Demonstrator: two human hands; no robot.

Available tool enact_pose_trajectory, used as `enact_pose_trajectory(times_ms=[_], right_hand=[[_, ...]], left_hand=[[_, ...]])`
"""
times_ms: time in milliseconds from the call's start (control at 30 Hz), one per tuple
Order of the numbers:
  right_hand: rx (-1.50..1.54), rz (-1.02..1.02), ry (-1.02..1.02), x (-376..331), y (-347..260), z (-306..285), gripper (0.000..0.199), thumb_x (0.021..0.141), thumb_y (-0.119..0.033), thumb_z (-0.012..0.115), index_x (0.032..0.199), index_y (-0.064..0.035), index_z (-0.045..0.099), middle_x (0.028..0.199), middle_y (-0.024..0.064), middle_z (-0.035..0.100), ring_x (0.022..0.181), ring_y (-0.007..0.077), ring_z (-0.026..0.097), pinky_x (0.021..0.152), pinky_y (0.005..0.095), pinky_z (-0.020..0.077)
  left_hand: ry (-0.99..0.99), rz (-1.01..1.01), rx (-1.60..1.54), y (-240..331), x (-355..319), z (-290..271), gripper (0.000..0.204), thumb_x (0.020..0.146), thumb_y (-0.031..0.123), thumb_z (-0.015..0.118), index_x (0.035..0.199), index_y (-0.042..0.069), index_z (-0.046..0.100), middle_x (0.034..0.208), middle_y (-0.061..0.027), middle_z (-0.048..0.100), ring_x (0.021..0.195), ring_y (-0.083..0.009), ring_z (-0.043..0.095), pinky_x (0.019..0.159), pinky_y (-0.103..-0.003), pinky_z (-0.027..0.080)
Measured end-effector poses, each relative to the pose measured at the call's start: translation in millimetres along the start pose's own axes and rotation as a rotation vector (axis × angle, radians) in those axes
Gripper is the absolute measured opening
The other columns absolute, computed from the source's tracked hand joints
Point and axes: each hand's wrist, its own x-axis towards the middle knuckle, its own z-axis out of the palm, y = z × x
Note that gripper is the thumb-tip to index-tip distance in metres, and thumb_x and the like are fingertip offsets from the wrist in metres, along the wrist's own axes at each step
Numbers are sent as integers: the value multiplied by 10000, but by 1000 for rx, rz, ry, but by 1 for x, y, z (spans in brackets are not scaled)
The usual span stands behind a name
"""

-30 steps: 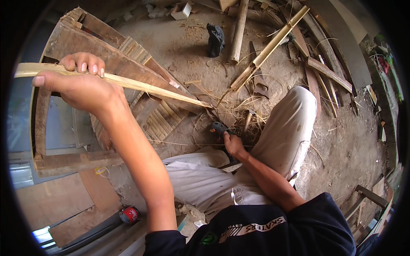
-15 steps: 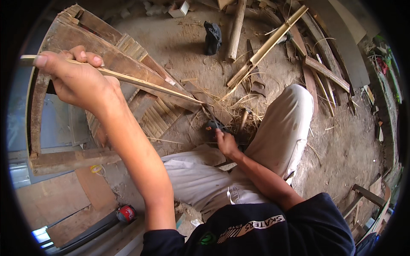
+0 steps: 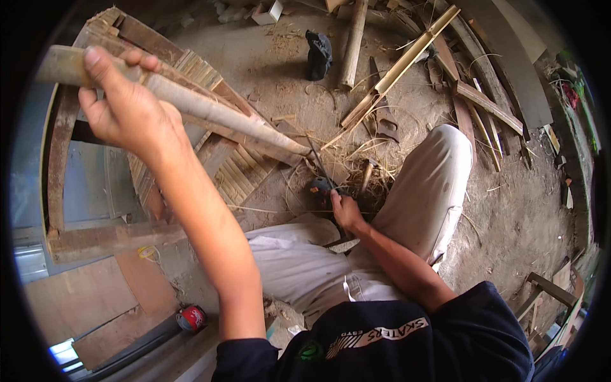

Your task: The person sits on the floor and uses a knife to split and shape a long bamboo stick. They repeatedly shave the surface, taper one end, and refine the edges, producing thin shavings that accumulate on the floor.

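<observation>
My left hand, raised at the left, is closed around a long split bamboo piece. The piece's broad, rounded grey-tan outer face shows, and it slopes down to the right. Its far end rests by a wooden block near the middle of the floor. Low in the middle, my right hand grips a knife with a long, thin dark blade. That blade points up and away, beside the bamboo's lower end; I cannot tell whether they touch. A dark object lies beside my right hand, its kind unclear.
A wooden frame stands at the left. A hammer, a handsaw and thin shavings lie ahead of my knee. Beyond are split bamboo, a black bag and a round post. Planks lie at right.
The bamboo piece has been turned in my left hand, from its narrow edge to its broad outer face. My right hand and the knife have shifted slightly to the right.
</observation>
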Motion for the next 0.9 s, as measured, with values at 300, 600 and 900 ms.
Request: enact_pose_trajectory(times_ms=[300, 600, 900], right_hand=[[23, -279, -2, -8, -65, -15, 629, 999, -493, 356, 937, 64, 644, 759, 301, 619, 811, 463, 642, 717, 477, 480], [93, 54, -43, 4, -33, -3, 701, 1000, -527, 323, 763, 36, 668, 736, 227, 657, 746, 373, 671, 712, 455, 489], [130, 229, -76, 31, -25, -8, 595, 997, -516, 412, 693, -20, 538, 574, 83, 521, 455, 188, 524, 431, 356, 417]], left_hand=[[-124, 54, -57, -8, -5, -6, 267, 978, 240, 591, 982, 15, 449, 701, -92, 557, 567, -141, 516, 532, -271, 458], [-176, -64, -86, -2, -6, 1, 287, 991, 265, 574, 1090, 25, 452, 780, -96, 555, 647, -154, 510, 584, -280, 442], [-199, -250, -100, -21, 6, -29, 378, 978, 281, 589, 1238, 15, 521, 1018, -157, 673, 901, -209, 662, 786, -336, 514]])
